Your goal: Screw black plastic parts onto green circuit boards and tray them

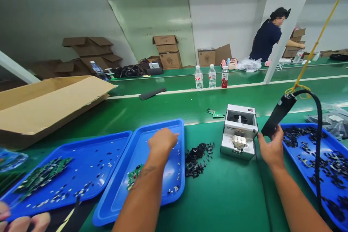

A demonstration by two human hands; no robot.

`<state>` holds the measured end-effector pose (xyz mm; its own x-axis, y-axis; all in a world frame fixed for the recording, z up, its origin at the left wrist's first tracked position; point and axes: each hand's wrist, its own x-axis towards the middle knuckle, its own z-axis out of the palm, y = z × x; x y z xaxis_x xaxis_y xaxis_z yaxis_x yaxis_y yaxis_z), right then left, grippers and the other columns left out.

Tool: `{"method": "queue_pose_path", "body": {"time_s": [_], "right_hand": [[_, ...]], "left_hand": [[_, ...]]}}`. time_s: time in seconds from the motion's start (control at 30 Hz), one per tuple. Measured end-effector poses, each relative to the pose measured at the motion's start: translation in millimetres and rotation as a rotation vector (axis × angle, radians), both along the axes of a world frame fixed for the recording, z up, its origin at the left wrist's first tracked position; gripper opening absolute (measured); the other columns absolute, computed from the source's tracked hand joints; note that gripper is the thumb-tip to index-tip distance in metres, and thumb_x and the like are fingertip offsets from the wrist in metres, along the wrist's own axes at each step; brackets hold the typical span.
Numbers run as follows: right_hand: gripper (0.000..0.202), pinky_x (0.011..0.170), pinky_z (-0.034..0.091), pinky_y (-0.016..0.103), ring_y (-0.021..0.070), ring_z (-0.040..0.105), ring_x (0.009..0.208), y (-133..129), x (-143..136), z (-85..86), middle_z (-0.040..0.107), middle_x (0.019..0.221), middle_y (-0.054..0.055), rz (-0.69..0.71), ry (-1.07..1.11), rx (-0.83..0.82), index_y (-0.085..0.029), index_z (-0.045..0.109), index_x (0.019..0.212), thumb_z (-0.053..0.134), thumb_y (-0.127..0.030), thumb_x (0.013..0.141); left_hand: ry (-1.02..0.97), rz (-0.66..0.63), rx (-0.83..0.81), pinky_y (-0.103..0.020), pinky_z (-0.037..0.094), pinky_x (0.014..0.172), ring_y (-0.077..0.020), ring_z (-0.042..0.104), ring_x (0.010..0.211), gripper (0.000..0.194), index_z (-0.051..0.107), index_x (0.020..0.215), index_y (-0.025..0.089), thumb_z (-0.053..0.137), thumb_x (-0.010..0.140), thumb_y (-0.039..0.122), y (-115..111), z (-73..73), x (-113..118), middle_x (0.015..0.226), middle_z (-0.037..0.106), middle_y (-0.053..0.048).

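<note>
The right hand is reaching around the lower end of a black corded handheld tool, thumb and fingers parted on either side; whether it is gripping firmly, I cannot tell. The tool is hanging at a tilt from a yellow cord, just beyond the far left corner of the right-hand blue tray, beside the right side of a white screw feeder that is standing on the green counter.

The left hand is hovering over the far half of the middle blue tray, fingers curled; whether they are pinching anything, I cannot tell. A green circuit board is lying near that tray's left edge, partly behind the forearm, and a pile of small black parts is sitting along its right edge.

For good handling, the right hand should be wrapping the tool's body squarely and keeping the black cable from dragging through the right-hand tray. The left should be taking the board by its edges, steering clear of the loose bits.
</note>
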<state>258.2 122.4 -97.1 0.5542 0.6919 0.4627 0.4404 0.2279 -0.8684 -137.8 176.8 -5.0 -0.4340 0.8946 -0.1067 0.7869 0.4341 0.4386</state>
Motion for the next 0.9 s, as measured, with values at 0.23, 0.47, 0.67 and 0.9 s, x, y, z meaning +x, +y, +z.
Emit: {"method": "queue_pose_path", "body": {"time_s": [0.23, 0.47, 0.67, 0.9], "right_hand": [[0.057, 0.108, 0.048, 0.055, 0.0295, 0.059, 0.123, -44, -38, 47.1, 0.058, 0.132, 0.013, 0.054, -0.389, 0.359, -0.027, 0.047, 0.146, 0.066, -0.022, 0.093], [0.024, 0.078, 0.06, 0.033, 0.0218, 0.072, 0.094, -55, -126, 46.0, 0.07, 0.112, 0.008, 0.806, -0.892, -0.27, -0.023, 0.065, 0.122, 0.054, -0.019, 0.101], [0.022, 0.072, 0.057, 0.032, 0.027, 0.069, 0.1, -42, -155, 30.6, 0.065, 0.112, 0.012, 0.7, -1.056, -0.548, -0.019, 0.066, 0.116, 0.051, -0.015, 0.1], [0.017, 0.083, 0.056, 0.032, 0.0232, 0.067, 0.104, -45, -149, 22.5, 0.063, 0.121, 0.008, 0.761, -0.926, -0.454, -0.022, 0.063, 0.114, 0.053, -0.019, 0.1]], "left_hand": [[0.164, 0.129, -0.177, -0.053, 0.052, 0.096, -0.0463, 0.066, 0.114, 0.056, 0.061, 0.127, 0.003, 0.068, 0.082, 0.035, -41, -24.5, -26, 0.133, 0.059, -0.035], [0.122, 0.0, -0.08, -0.047, 0.05, 0.1, -0.0422, 0.063, 0.122, 0.059, 0.054, 0.138, 0.001, 0.066, 0.084, 0.023, -42, -28.0, -16, 0.13, 0.063, -0.03], [-0.591, -0.244, 0.238, -0.034, 0.053, 0.094, -0.0251, 0.069, 0.105, 0.049, 0.066, 0.128, 0.012, 0.071, 0.081, 0.026, -61, -14.4, 23, 0.114, 0.073, -0.013], [-1.394, -0.332, 0.13, -0.026, 0.054, 0.071, -0.0176, 0.066, 0.086, 0.056, 0.069, 0.118, 0.015, 0.087, 0.073, 0.044, -89, -16.6, 74, 0.102, 0.071, -0.008]]}}
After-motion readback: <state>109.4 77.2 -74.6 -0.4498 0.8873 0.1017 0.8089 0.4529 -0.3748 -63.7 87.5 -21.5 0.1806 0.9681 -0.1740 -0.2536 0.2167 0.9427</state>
